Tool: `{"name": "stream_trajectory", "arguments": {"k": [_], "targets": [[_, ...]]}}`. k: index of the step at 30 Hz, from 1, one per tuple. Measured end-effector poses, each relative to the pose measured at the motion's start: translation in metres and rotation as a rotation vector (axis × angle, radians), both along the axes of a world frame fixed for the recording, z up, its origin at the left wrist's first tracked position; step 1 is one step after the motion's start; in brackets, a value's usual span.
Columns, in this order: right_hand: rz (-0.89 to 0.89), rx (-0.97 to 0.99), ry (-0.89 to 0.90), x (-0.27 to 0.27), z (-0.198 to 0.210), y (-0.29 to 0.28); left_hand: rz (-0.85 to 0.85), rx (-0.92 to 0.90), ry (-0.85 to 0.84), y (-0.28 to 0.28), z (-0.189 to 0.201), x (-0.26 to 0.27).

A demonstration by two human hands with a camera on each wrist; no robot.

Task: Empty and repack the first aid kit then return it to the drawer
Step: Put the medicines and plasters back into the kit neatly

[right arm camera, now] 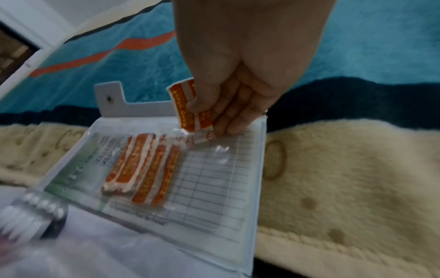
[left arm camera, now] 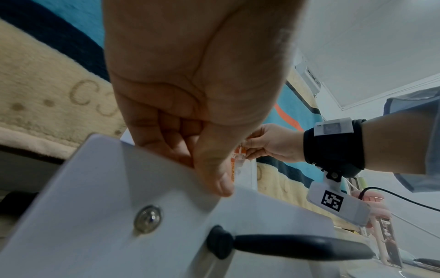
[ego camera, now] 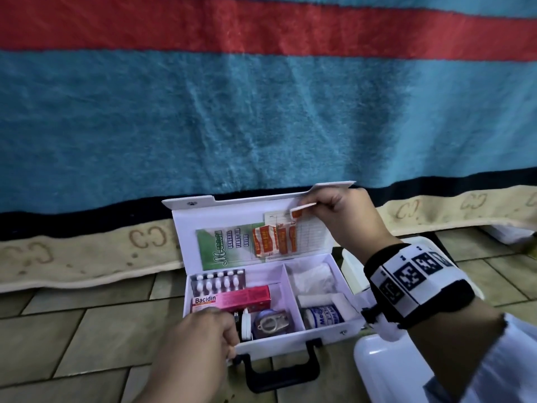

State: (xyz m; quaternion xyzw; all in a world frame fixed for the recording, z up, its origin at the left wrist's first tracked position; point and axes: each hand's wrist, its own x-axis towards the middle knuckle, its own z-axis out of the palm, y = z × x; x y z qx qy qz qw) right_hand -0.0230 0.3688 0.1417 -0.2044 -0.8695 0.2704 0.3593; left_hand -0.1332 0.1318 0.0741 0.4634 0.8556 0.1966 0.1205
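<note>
While my right hand pinches a couple of plasters at the mouth of the clear pocket inside the lid, my left hand curls over the front edge of the first aid kit, thumb pressed on its front. That kit lies open on the tiled floor. I judge emptying has barely begun: the pill strip, pink box, bandage roll and remaining plasters are all still inside; repacking and the drawer remain.
</note>
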Motion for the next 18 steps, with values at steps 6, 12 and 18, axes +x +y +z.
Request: {"name": "stream_trajectory", "arguments": {"k": [6,12,18], "targets": [[-0.104,0.154,-0.327,0.001,0.003,0.002,-0.007,-0.006,-0.003,0.001,0.002,0.0],[-0.11,0.122,-0.478,0.003,0.01,-0.006,0.014,-0.026,-0.016,0.0,0.003,0.001],[-0.101,0.088,-0.429,-0.002,0.01,-0.004,0.009,-0.034,-0.003,0.0,0.006,0.003]]}}
